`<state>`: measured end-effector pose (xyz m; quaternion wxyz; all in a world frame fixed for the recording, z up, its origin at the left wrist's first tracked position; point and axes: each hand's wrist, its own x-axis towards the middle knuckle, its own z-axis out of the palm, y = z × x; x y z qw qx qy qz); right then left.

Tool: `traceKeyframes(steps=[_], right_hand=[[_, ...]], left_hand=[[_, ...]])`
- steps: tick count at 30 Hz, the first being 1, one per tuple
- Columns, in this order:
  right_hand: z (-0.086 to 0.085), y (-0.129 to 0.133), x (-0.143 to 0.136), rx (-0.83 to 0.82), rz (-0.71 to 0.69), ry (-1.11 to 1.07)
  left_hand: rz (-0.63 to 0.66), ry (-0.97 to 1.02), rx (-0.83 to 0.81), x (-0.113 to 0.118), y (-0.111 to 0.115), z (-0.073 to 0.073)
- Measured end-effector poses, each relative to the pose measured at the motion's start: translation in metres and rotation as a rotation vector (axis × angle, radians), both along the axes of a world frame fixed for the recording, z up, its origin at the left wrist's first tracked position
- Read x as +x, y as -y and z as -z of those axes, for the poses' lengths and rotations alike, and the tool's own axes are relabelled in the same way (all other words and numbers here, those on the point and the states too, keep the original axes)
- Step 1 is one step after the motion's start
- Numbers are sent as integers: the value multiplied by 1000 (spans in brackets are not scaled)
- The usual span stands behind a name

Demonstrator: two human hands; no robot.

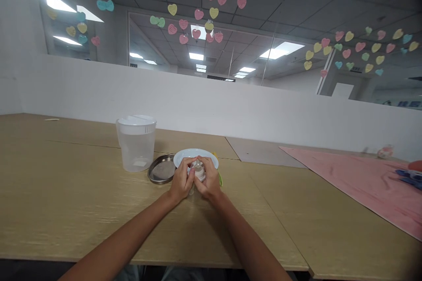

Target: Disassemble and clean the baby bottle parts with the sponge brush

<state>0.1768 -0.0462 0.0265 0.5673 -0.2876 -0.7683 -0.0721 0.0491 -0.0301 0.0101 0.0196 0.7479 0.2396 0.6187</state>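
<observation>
Hiding most of a small bottle (pixel 198 170), both hands' fingers (pixel 192 163) enclose it.

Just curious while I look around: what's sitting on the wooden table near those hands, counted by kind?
Clear plastic pitcher: 1
Round metal lid: 1
White plate: 1
Small clear bottle, held between the left hand and the right hand: 1
Pink cloth to the right: 1
Total: 5
</observation>
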Motion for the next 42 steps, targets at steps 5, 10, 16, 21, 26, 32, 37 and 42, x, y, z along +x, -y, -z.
traceKeyframes(steps=[5,10,16,21,26,32,37,42], right_hand=[[1,-2,0,-6,18,-13],[0,-2,-1,-2,7,-20],[0,0,-1,-6,-8,-26],[-1,0,-1,-8,-1,-18],[0,-1,-1,1,10,-15],[0,0,-1,-1,14,-15],[-1,1,-2,-4,24,-15],[-1,1,-2,12,52,-19]], left_hand=[[-1,3,-32,1,-1,0],[4,7,-27,1,-3,3],[-2,8,-31,1,-2,1],[0,12,-25,1,-1,1],[-3,9,-35,1,-3,2],[22,19,-27,2,-3,2],[27,28,-14,1,-4,3],[29,13,-24,0,-3,2]])
